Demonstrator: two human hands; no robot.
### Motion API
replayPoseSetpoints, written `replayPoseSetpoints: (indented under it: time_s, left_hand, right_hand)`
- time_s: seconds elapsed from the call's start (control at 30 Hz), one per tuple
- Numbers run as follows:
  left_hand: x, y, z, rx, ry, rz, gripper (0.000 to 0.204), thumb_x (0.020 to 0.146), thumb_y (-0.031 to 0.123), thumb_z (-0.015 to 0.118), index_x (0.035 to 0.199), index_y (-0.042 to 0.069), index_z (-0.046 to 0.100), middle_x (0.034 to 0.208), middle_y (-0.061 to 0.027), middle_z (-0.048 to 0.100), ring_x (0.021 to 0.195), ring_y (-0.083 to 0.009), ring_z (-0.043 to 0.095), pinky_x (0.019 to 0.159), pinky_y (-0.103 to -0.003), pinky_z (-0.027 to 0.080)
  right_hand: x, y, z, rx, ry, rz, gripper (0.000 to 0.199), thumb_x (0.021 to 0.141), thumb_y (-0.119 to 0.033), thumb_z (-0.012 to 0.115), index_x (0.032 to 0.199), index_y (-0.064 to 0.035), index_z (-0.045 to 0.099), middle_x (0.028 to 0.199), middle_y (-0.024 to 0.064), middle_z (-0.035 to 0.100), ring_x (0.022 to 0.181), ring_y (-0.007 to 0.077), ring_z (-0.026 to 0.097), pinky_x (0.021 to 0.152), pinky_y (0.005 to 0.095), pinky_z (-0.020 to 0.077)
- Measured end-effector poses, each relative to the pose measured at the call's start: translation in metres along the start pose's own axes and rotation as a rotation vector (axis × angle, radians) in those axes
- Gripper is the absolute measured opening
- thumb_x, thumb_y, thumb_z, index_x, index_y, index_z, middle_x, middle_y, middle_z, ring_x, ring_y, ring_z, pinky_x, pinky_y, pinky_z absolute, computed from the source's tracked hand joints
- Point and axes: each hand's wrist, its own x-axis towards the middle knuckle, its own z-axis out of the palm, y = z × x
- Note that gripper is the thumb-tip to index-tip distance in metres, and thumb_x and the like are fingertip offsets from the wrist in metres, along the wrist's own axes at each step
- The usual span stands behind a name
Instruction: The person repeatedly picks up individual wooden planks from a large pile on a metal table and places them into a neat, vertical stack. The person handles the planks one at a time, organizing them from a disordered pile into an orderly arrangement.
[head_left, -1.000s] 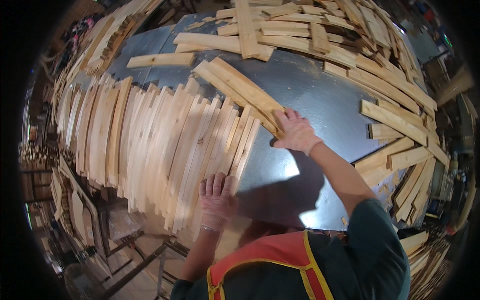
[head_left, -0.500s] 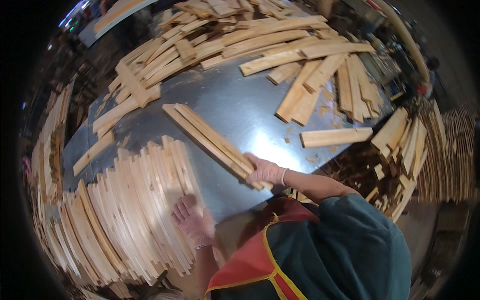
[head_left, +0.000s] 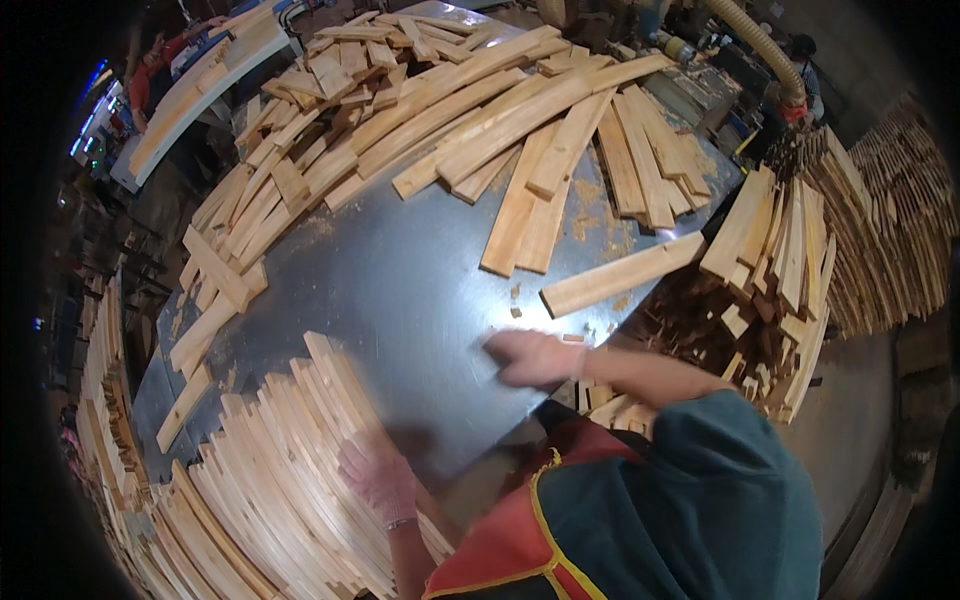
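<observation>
My left hand (head_left: 378, 482), in a pale pink work glove, rests with its fingers laid out on the right side of a row of wooden strips (head_left: 290, 455) at the lower left. The rightmost strip (head_left: 345, 390) stands out past its neighbours at the far end. Over the metal tabletop (head_left: 400, 270), my right hand (head_left: 537, 358), gloved too, is smeared by motion. No board shows in it, and its fingers cannot be made out. Small wood chips (head_left: 516, 312) and a single short board (head_left: 622, 275) lie just beyond it.
A heap of loose boards (head_left: 440, 125) covers the table's far side. Offcuts fill a bin (head_left: 735, 330) to the right, beside tall wood stacks (head_left: 880, 240). A hose (head_left: 765, 45) hangs at the back right. Another person (head_left: 150, 75) is at the far left.
The pair of boards under my right hand has left the middle of the table, and that hand is off them. A strip now juts out at the row's right end. The view has shifted.
</observation>
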Motion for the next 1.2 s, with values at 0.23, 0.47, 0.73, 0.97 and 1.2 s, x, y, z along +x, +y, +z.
replayPoseSetpoints:
  time_s: [0.23,0.47,0.73,0.97,1.2]
  left_hand:
    - [0.024,0.101,-0.035,-0.319,0.045,0.247,0.088,0.082,0.027,0.079,0.158,0.002,0.042,0.162,-0.0235,0.042,0.149,-0.0418,0.042,0.124,-0.053,0.033]
    - [0.082,0.227,-0.048,-0.893,-0.257,0.221,0.092,0.079,0.034,0.087,0.155,0.001,0.048,0.159,-0.0253,0.046,0.148,-0.0419,0.045,0.122,-0.051,0.039]
    - [0.134,0.23,-0.062,-0.475,-0.173,0.507,0.09,0.071,0.047,0.089,0.145,0.008,0.056,0.139,-0.0103,0.057,0.136,-0.0306,0.05,0.117,-0.051,0.036]
    - [0.118,0.232,-0.041,-0.17,-0.03,0.593,0.079,0.08,0.047,0.08,0.145,0.006,0.059,0.136,-0.0102,0.059,0.135,-0.0299,0.049,0.125,-0.053,0.027]
    - [0.094,0.213,-0.051,-0.356,-0.453,0.614,0.076,0.076,0.062,0.084,0.129,0.01,0.067,0.12,-0.0052,0.071,0.116,-0.0234,0.066,0.105,-0.043,0.043]
  right_hand:
    - [-0.068,0.17,-0.161,-0.871,-0.072,0.387,0.08,0.081,-0.037,0.082,0.152,-0.0163,0.05,0.149,0.0229,0.059,0.136,0.0425,0.057,0.112,0.0529,0.0467]
    - [0.099,0.043,-0.194,-0.408,0.1,-0.087,0.074,0.088,-0.032,0.07,0.156,-0.0108,0.049,0.134,0.0216,0.067,0.122,0.0392,0.066,0.106,0.0448,0.0532]
    - [0.3,0.07,-0.23,-0.965,0.329,-0.157,0.07,0.073,-0.027,0.079,0.139,-0.0186,0.061,0.129,0.0169,0.067,0.125,0.0358,0.063,0.104,0.0492,0.0506]
    - [0.202,0.0,-0.204,-0.689,-0.13,-0.32,0.078,0.073,-0.048,0.081,0.136,-0.0051,0.066,0.111,0.0238,0.072,0.107,0.0386,0.07,0.092,0.0478,0.0555]
    - [0.097,0.013,-0.194,0.149,-0.105,-0.038,0.073,0.091,-0.05,0.074,0.14,0.0029,0.063,0.109,0.0102,0.071,0.095,0.0198,0.065,0.085,0.0354,0.0537]
